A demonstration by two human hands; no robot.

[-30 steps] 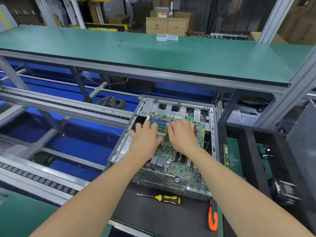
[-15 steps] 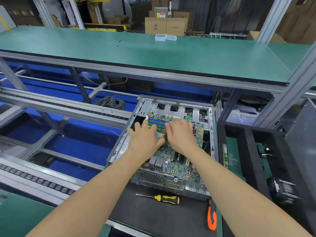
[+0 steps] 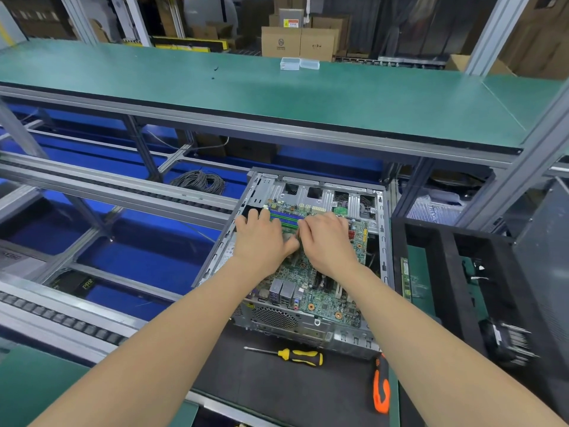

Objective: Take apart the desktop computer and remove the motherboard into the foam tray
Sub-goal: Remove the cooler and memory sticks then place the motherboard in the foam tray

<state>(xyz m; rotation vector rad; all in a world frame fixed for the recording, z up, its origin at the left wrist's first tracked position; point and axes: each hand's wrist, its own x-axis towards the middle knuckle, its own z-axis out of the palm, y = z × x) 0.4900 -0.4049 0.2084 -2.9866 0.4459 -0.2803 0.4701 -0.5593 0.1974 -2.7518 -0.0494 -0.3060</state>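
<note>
The open desktop case [image 3: 308, 329] lies flat on a black mat with the green motherboard [image 3: 320, 291] inside it. Both my hands rest on the board's far half, next to the green and blue memory slots [image 3: 284, 214]. My left hand [image 3: 261, 241] lies flat with its fingers spread, thumb pointing at the right hand. My right hand [image 3: 329, 241] has its fingertips curled down at the board's middle; what they touch is hidden. The black foam tray [image 3: 443, 272] stands just right of the case.
A yellow-handled screwdriver [image 3: 300, 356] and an orange-handled tool [image 3: 381, 389] lie on the mat in front of the case. The tray holds a memory stick [image 3: 405, 278] and a blurred black part [image 3: 508, 343]. A green shelf [image 3: 277, 97] overhangs the far side. A cable coil [image 3: 198, 181] lies at the left.
Both hands stay on the same spot of the motherboard; only small finger shifts and a slight camera move show.
</note>
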